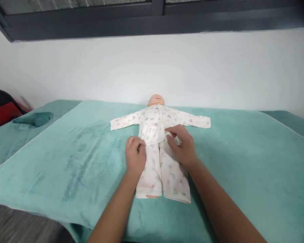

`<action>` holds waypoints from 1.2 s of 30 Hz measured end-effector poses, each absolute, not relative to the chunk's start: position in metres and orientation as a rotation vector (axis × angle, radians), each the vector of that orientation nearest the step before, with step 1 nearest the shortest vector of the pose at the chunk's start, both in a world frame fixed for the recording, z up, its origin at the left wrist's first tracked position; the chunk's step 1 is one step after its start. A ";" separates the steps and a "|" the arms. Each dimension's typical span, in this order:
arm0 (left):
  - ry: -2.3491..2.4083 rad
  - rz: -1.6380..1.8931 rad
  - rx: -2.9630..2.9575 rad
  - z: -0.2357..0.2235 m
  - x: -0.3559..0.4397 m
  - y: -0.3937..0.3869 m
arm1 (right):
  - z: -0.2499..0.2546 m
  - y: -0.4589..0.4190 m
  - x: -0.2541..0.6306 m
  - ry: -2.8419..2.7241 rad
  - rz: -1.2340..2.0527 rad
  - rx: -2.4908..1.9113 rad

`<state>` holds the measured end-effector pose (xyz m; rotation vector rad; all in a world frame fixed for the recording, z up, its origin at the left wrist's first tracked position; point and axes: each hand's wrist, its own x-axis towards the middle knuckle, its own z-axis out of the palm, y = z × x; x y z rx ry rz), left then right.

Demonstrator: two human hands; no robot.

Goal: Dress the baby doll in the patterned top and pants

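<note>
A baby doll (156, 100) lies on its back on a teal towel (243, 162), head toward the wall, arms spread. It wears a white patterned top (153, 125) and matching trousers (164, 175). My left hand (135, 156) is closed in a pinch on the trouser waist at the doll's right hip. On the other side of the waist, my right hand (181, 145) has its fingers curled on the fabric just under the hem of the top. A bit of a doll foot shows at the left trouser cuff.
The towel covers a table against a white wall under a dark window frame (152, 17). A folded teal cloth (34, 118) lies at the far left. Beyond it is a red and black object (1, 109). The table's front edge drops to a grey floor at lower left.
</note>
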<state>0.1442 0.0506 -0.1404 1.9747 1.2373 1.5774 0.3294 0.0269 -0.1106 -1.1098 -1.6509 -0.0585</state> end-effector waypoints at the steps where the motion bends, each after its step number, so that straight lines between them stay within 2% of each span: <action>1: 1.233 1.583 1.969 -0.140 0.144 0.051 | -0.111 0.027 0.329 -1.664 -0.044 -1.120; 7: 1.231 1.575 1.910 -0.139 0.143 0.051 | -0.116 0.028 0.327 -1.730 0.065 -1.324; 13: 1.306 1.579 1.854 -0.137 0.142 0.051 | -0.113 0.027 0.329 -1.538 0.110 -1.306; 22: 1.483 1.342 1.697 -0.136 0.146 0.053 | -0.119 0.036 0.336 -1.255 0.294 -1.570; 29: 1.401 1.439 1.892 -0.146 0.139 0.082 | -0.139 0.054 0.363 -1.131 0.254 -1.537; 32: 1.359 1.282 2.099 -0.151 0.134 0.113 | -0.147 0.060 0.371 -1.245 0.408 -1.620; 36: 1.430 0.883 2.384 -0.151 0.130 0.139 | -0.151 0.059 0.373 -1.390 0.496 -1.668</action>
